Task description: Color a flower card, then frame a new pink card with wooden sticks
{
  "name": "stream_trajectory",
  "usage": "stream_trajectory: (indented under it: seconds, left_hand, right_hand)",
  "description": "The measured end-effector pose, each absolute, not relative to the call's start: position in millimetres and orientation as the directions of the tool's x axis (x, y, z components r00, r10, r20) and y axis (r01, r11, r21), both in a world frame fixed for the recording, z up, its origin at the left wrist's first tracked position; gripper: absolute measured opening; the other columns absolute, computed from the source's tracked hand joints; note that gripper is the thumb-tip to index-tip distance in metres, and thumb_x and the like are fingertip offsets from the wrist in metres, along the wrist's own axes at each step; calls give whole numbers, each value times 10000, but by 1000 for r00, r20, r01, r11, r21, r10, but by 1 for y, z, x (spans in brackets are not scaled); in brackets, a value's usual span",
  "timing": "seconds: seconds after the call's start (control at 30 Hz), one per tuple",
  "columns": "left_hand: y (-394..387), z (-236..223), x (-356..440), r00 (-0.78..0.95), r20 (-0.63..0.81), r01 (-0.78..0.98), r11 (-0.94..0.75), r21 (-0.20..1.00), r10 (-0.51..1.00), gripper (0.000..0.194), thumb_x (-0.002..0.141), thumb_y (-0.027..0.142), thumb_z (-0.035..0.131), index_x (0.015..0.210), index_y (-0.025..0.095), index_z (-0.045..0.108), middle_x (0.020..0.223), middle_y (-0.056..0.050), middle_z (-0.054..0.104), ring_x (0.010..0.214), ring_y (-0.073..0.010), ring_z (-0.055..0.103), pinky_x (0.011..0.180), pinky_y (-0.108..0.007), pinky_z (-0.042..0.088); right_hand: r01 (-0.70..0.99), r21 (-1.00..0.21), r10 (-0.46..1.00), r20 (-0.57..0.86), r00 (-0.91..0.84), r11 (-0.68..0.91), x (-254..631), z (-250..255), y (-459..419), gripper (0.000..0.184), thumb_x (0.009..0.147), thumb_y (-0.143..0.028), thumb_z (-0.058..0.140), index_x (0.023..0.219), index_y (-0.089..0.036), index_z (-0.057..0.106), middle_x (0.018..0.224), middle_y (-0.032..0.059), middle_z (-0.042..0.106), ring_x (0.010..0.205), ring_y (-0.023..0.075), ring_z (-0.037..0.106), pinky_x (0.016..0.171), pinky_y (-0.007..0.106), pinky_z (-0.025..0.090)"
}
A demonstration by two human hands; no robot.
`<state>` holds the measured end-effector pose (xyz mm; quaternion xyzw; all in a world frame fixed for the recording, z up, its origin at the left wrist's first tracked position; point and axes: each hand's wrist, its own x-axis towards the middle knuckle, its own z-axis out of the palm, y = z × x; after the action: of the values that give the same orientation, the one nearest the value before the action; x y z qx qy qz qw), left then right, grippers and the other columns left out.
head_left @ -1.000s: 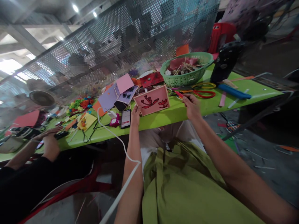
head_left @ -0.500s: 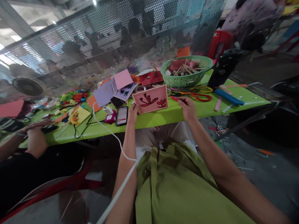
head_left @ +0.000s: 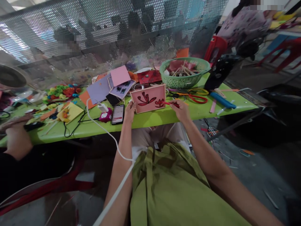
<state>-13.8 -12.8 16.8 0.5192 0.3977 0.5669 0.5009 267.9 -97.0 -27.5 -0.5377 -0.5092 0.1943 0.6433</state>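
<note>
A pink card (head_left: 148,98) with red flower shapes in a pale frame lies on the green table (head_left: 164,115). My left hand (head_left: 130,110) grips the card's lower left corner, thumb on top. At the card's right edge my right hand (head_left: 180,109) pinches a red marker (head_left: 170,104), whose tip touches the red drawing.
A phone (head_left: 117,114) and a pink gadget on a white cable (head_left: 108,138) lie left of the card. Behind are a green basket (head_left: 185,72), scissors (head_left: 196,97), a blue tube (head_left: 223,100), coloured cards. Another person's arm (head_left: 16,141) rests at far left. A mesh screen backs the table.
My right hand has moved left from beside the card to its right edge, bringing the red marker onto the drawing. My left hand keeps its hold. The view shifted slightly.
</note>
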Motion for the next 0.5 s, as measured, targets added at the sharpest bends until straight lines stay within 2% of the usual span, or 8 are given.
stream_trajectory:
  seconds: [0.13, 0.23, 0.4, 0.5]
  left_hand:
    - [-9, 14, -13, 51, 218, -135, -209, 968, 975, 208, 862, 275, 860, 779, 186, 691, 636, 36, 537, 646, -125, 540, 627, -228, 454]
    - [-7, 12, -14, 54, 220, -121, -213, 970, 974, 205, 870, 286, 853, 792, 184, 694, 623, 50, 527, 604, -107, 496, 613, -225, 435]
    - [-8, 12, -13, 79, 249, -137, -237, 962, 965, 219, 880, 324, 842, 797, 190, 691, 667, 27, 582, 673, -128, 567, 666, -240, 483]
    - [-10, 13, -13, 80, 263, -129, -251, 959, 962, 250, 864, 362, 856, 784, 197, 686, 631, 38, 554, 637, -122, 544, 629, -232, 473]
  right_hand:
    - [321, -887, 781, 449, 434, 332, 271, -32, -95, 275, 852, -503, 720, 910, -235, 744, 825, 21, 697, 773, 204, 599, 756, 357, 475]
    - [330, -886, 775, 450, 444, 325, 273, -35, -93, 278, 867, -497, 702, 930, -228, 736, 848, 28, 701, 788, 207, 608, 771, 364, 487]
    - [345, -884, 772, 451, 448, 316, 274, -39, -91, 267, 880, -487, 696, 946, -230, 729, 876, 31, 702, 818, 210, 618, 790, 367, 496]
    - [352, -882, 769, 452, 452, 312, 275, -40, -90, 265, 880, -482, 693, 951, -230, 730, 889, 35, 707, 833, 214, 625, 807, 370, 497]
